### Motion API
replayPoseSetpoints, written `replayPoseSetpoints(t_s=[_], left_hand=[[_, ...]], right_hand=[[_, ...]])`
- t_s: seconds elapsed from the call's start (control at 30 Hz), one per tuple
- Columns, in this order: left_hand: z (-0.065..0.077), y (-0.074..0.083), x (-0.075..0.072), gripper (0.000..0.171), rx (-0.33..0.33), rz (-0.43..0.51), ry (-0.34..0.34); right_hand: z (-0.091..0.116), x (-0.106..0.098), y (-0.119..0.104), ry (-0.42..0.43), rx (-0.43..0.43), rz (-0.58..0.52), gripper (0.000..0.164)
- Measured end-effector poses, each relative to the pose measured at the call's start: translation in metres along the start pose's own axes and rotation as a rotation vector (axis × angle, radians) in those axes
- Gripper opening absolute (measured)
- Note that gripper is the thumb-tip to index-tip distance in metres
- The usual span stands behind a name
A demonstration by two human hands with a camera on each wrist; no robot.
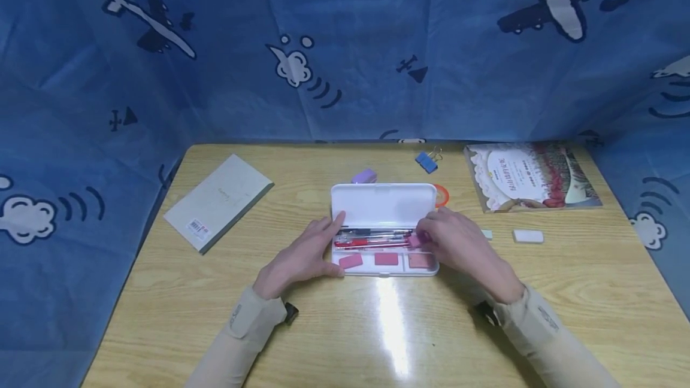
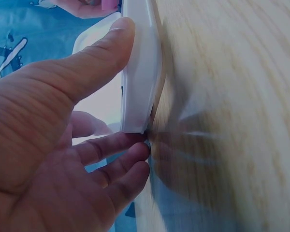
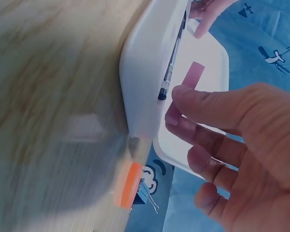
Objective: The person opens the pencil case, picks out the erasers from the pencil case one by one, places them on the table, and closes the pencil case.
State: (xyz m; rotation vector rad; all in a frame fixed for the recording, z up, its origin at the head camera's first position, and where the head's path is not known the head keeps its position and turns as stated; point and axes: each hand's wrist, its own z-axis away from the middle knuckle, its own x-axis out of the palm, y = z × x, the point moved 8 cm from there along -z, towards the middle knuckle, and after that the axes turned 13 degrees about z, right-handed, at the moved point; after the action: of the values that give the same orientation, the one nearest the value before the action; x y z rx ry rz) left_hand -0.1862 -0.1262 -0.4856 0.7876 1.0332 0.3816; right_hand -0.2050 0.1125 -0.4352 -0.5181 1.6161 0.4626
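A white pencil case (image 1: pixel 384 205) lies with its lid raised. Around its left end my left hand (image 1: pixel 303 254) grips it, the thumb (image 2: pixel 104 53) on the front side and the fingers spread past the end. My right hand (image 1: pixel 458 238) pinches a pink eraser (image 3: pixel 194 75) between thumb and forefinger, above the case's right part. Several pens, a red pen (image 1: pixel 350 243) among them, lie in the rear compartment. Three pink blocks, like erasers, sit in the front section, one (image 1: pixel 386 258) in the middle.
Behind the case are a purple object (image 1: pixel 365 176), a blue binder clip (image 1: pixel 427 162) and an orange ring-shaped thing (image 1: pixel 442 196). A grey-green notebook (image 1: pixel 218 201) lies left; a white eraser (image 1: pixel 528 236) and a picture-covered book (image 1: pixel 530 177) lie right. Blue printed cloth surrounds the table.
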Motion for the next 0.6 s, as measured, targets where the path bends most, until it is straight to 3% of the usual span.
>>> replayPoseSetpoints(t_s=[0.6], left_hand=[[0.000, 0.003, -0.001, 0.115, 0.055, -0.010, 0.006]], right_hand=[[0.039, -0.019, 0.030, 0.164, 0.024, -0.009, 0.018]])
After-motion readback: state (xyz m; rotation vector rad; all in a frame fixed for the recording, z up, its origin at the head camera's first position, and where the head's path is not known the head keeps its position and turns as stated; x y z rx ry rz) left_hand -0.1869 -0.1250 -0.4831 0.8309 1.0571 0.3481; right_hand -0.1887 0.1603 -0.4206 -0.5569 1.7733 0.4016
